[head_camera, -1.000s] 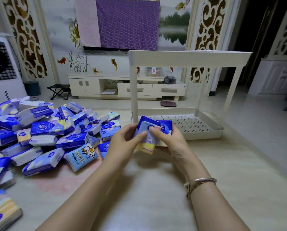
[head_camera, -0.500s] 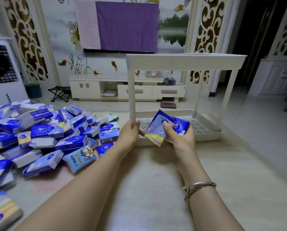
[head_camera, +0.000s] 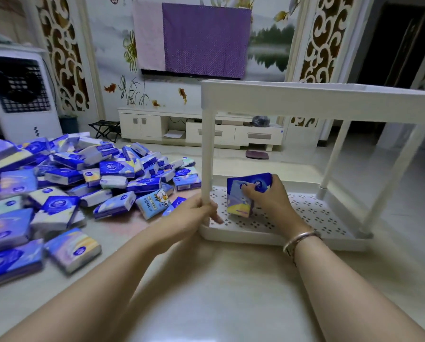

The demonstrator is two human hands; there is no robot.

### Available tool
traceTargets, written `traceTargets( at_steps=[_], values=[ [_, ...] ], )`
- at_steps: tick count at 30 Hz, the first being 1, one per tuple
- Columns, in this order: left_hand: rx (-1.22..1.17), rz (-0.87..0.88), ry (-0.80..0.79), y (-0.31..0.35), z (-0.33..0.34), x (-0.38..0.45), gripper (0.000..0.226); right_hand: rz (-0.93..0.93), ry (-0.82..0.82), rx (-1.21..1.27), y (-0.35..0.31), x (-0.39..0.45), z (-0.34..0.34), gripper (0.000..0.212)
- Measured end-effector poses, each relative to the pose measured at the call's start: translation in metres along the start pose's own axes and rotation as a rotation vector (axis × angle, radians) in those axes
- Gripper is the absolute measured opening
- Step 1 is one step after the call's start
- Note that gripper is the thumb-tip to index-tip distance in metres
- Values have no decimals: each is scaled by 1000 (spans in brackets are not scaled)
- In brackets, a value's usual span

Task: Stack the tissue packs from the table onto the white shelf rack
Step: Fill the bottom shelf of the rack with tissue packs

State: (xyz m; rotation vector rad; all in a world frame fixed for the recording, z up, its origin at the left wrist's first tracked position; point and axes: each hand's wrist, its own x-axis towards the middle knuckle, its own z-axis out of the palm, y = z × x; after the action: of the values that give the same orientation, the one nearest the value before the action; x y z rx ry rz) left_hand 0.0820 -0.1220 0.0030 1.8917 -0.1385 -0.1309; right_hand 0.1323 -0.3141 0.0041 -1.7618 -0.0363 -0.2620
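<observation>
Table top (head_camera: 218,280) is taking up most of the lower view, pale and glossy. White shelf rack (head_camera: 317,99) is standing on it to the right: two tiers, upper tray at the level of the TV cabinet behind, lower perforated tray (head_camera: 305,213) sitting on the table surface. Pile of tissue packs (head_camera: 65,183) is lying loose on the left side of the table, mostly blue and white wrappers, overlapping at all angles, a few spilling toward the near left edge. One pale-blue pack with a cartoon print (head_camera: 154,202) is lying at the pile's right edge, near the rack's front-left post (head_camera: 207,154). Left hand (head_camera: 194,215) is wrapping around the bottom of that post, fingers curled on it just above the lower tray's corner. Right hand (head_camera: 268,198) is reaching in under the upper tier and gripping held tissue packs (head_camera: 243,193), looks like two pressed together, exact count unclear. They're standing roughly on edge, lower end touching the lower tray near its front-left area. Hands are apart, the post between them. A bracelet (head_camera: 300,239) is sitting on the right wrist.
</observation>
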Motion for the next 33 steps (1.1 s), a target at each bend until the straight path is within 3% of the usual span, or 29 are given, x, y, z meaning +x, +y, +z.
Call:
traceTargets(
  at_steps=[2, 4, 6, 10, 13, 17, 20, 22, 28, 31, 33],
  values=[
    [-117, -55, -5, 3, -10, 0, 23, -12, -4, 21, -4, -4, 1, 45],
    [-296, -35, 101, 6, -23, 5, 30, -24, -8, 59, -10, -7, 0, 43],
    [-260, 9, 191, 8, -33, 19, 27, -29, -26, 114, -13, -7, 1, 43],
    [-91, 4, -21, 16, -26, 48, 57, -49, -81, 165, -12, -4, 6, 38],
    [-47, 56, -33, 18, -23, 65, 78, -17, -120, 169, -10, 7, 10, 43],
    [-115, 94, -25, 13, -24, 78, 54, 293, -96, 440, -6, 35, 7, 41],
    [-66, 99, -21, 6, -18, 88, 36, 336, -46, 135, 2, 51, 6, 36],
    [-24, 138, -15, -1, -12, 94, 32, 310, -124, 62, 4, 55, 12, 29],
    [205, 298, 159, -23, -2, 111, 36, 368, -262, 371, 5, 66, 20, 19],
    [328, 280, 251, -27, 1, 113, 38, 326, -313, 196, 3, 66, 17, 51],
    [352, 281, 298, -28, 1, 114, 52, 283, -368, 20, 0, 68, 16, 73]
  ],
)
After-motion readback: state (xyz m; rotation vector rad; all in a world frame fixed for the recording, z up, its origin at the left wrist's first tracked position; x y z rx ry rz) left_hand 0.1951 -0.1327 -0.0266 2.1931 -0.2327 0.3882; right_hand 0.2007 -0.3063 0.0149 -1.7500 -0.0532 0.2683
